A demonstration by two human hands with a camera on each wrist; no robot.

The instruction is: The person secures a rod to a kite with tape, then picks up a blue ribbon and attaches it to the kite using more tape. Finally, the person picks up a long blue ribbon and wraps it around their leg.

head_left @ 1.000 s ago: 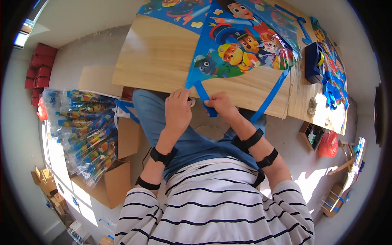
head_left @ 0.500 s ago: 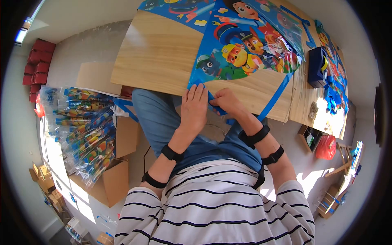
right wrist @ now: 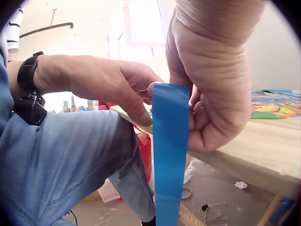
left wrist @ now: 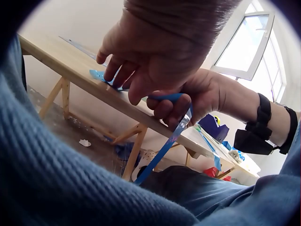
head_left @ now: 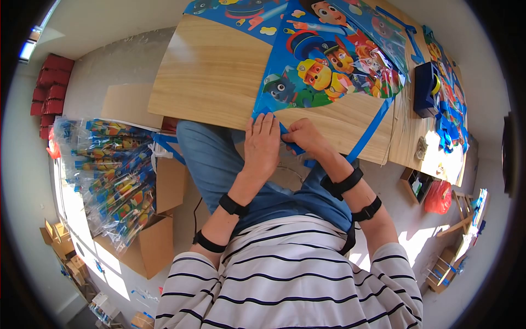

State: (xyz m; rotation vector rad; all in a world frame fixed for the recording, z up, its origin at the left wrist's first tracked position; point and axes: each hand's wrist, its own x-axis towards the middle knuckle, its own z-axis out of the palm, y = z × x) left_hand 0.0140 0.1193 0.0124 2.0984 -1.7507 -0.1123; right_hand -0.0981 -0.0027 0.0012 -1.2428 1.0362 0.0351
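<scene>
A shiny blue plastic sheet [head_left: 298, 82] printed with cartoon dogs, shaped rather like a kite, lies on the wooden table [head_left: 203, 71]. Its narrow tip reaches the near edge. My left hand [head_left: 262, 143] presses on that tip with outstretched fingers. Close to its right, my right hand [head_left: 308, 137] pinches a flat blue strip [right wrist: 170, 155] between thumb and curled fingers. In the right wrist view the strip hangs down from the fingers below table height. The strip's end under the left fingers is hidden.
Another blue strip [head_left: 370, 129] trails off the table edge at right. A dark blue tape dispenser [head_left: 423, 90] stands farther right. On the left, an open cardboard box [head_left: 156, 247] sits beside a heap of bagged printed sheets [head_left: 112, 175]. My jeans-clad legs [head_left: 205, 159] are under the table edge.
My left hand has moved right and onto the sheet's tip, its fingers now laid flat. The right hand has shifted slightly right, still holding the strip. Little differs over the last half second.
</scene>
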